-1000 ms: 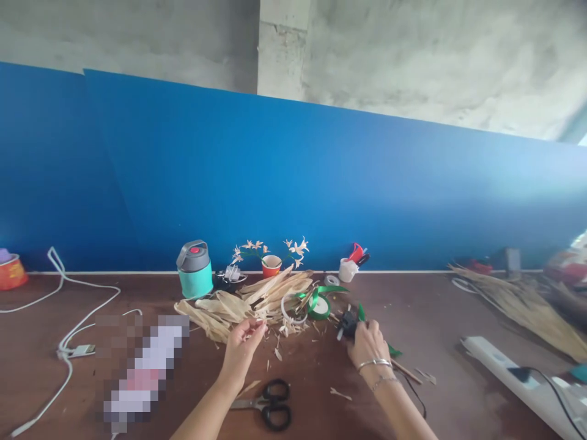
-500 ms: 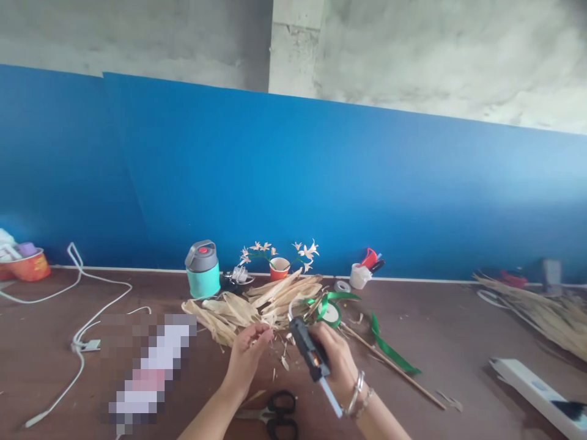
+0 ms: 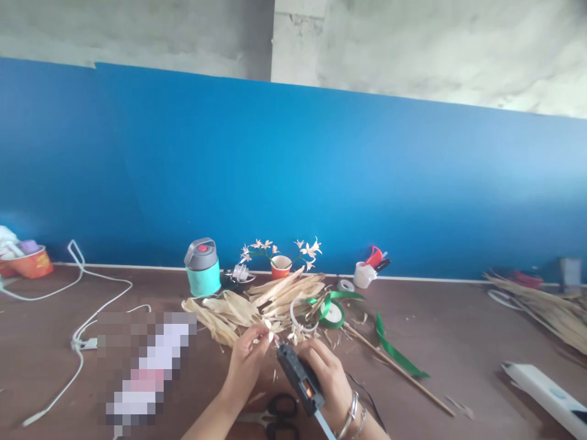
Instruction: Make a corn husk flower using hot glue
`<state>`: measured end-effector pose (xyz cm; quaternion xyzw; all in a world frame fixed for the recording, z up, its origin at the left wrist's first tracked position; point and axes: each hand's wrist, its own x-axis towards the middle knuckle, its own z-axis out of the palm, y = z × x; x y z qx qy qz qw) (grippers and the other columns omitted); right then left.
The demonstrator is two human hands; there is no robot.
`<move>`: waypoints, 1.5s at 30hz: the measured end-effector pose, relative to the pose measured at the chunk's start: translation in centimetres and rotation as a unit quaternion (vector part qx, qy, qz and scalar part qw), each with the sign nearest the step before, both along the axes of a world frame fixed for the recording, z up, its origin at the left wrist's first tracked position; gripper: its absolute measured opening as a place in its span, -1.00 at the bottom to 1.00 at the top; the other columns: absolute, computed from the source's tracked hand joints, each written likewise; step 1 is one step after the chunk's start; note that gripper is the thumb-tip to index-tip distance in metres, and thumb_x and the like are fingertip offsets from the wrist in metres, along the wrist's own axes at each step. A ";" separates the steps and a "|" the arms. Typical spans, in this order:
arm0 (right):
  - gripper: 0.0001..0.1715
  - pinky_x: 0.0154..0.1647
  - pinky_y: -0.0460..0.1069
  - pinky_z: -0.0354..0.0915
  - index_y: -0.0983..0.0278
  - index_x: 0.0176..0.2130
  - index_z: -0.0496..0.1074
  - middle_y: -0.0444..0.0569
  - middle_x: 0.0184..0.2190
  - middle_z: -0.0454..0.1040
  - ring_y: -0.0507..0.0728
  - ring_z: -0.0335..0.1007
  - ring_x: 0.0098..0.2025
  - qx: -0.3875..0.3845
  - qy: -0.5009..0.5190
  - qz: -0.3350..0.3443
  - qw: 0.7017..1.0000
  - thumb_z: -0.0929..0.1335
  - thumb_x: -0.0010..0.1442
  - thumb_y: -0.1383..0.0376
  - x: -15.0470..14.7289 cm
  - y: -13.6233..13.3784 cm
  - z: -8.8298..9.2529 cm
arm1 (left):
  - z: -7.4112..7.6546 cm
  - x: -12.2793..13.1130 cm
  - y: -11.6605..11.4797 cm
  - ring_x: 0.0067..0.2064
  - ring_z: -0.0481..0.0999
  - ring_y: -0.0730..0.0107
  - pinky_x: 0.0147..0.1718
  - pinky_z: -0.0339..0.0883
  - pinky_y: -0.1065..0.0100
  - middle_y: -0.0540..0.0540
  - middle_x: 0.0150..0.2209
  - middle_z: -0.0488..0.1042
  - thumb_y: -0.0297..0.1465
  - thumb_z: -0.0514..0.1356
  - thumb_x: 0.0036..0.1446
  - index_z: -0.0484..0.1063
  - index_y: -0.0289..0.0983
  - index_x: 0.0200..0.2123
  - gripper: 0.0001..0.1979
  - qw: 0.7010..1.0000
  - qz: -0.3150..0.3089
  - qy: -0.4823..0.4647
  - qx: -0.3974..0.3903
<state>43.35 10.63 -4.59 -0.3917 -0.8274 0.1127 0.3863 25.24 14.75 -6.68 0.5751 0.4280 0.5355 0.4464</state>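
left hand (image 3: 247,362): fingertips pinched on small husk petal (image 3: 268,328), its end left exposed | right hand (image 3: 329,379): fist wrapped round hot-glue gun (image 3: 299,379), nozzle aimed 11 o'clock, almost at the petal | scissors (image 3: 279,410) at 6 o'clock, corn-husk pile (image 3: 247,305) at 12

blue wall panel (image 3: 321,183), concrete wall (image 3: 413,49), brown table (image 3: 458,342)
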 end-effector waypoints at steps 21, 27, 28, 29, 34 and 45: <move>-0.85 -0.29 0.00 0.28 0.24 -0.24 0.27 0.02 -0.34 0.36 0.14 0.30 -0.30 0.007 0.007 -0.002 1.000 0.27 0.11 0.28 0.0 -0.1 0.0 | 0.4 0.1 -0.4 -0.40 0.35 0.36 -0.38 0.24 0.42 -0.05 -0.45 0.40 -0.19 0.18 0.01 0.41 -0.31 -0.43 -0.73 0.998 -0.022 -0.043 -0.043; -0.77 -0.25 0.02 0.30 0.24 -0.18 0.28 0.03 -0.31 0.38 0.15 0.33 -0.27 0.009 -0.005 -0.008 1.000 0.29 0.09 0.31 -0.1 0.0 0.1 | 0.5 0.2 -0.3 -0.38 0.36 0.35 -0.36 0.24 0.43 -0.01 -0.47 0.37 -0.21 0.19 0.00 0.41 -0.29 -0.43 -0.76 0.999 0.022 -0.020 -0.040; -0.76 -0.26 0.02 0.30 0.24 -0.18 0.29 0.03 -0.31 0.38 0.15 0.33 -0.27 0.009 -0.008 -0.009 1.000 0.30 0.08 0.31 -0.2 0.0 0.1 | 0.3 0.2 -0.3 -0.38 0.36 0.35 -0.36 0.24 0.43 -0.01 -0.46 0.38 -0.22 0.19 0.01 0.42 -0.29 -0.41 -0.77 0.999 0.027 -0.018 -0.033; -0.75 -0.26 0.02 0.30 0.24 -0.18 0.29 0.03 -0.31 0.38 0.15 0.33 -0.27 0.008 -0.010 -0.011 1.000 0.30 0.07 0.31 -0.2 0.0 0.2 | 0.2 0.2 -0.2 -0.37 0.36 0.35 -0.35 0.24 0.43 -0.01 -0.46 0.39 -0.23 0.19 0.01 0.42 -0.29 -0.40 -0.78 0.999 0.030 -0.015 -0.026; -0.73 -0.28 -0.01 0.30 0.24 -0.19 0.30 0.03 -0.32 0.38 0.15 0.34 -0.28 0.009 -0.005 -0.013 1.000 0.32 0.04 0.34 -0.5 -0.1 0.5 | 0.0 0.1 -0.2 -0.33 0.38 0.30 -0.31 0.23 0.41 -0.04 -0.44 0.41 -0.24 0.17 0.03 0.42 -0.29 -0.42 -0.79 0.999 0.030 0.008 -0.011; -0.88 -0.33 -0.04 0.27 0.26 -0.34 0.28 0.00 -0.39 0.34 0.11 0.30 -0.35 0.011 0.000 -0.044 0.999 0.32 0.08 0.27 -0.4 0.2 0.0 | -0.6 0.4 -0.1 -0.44 0.26 0.44 -0.43 0.14 0.47 0.00 -0.52 0.31 -0.21 0.22 -0.01 0.37 -0.33 -0.49 -0.73 0.997 -0.003 -0.041 -0.061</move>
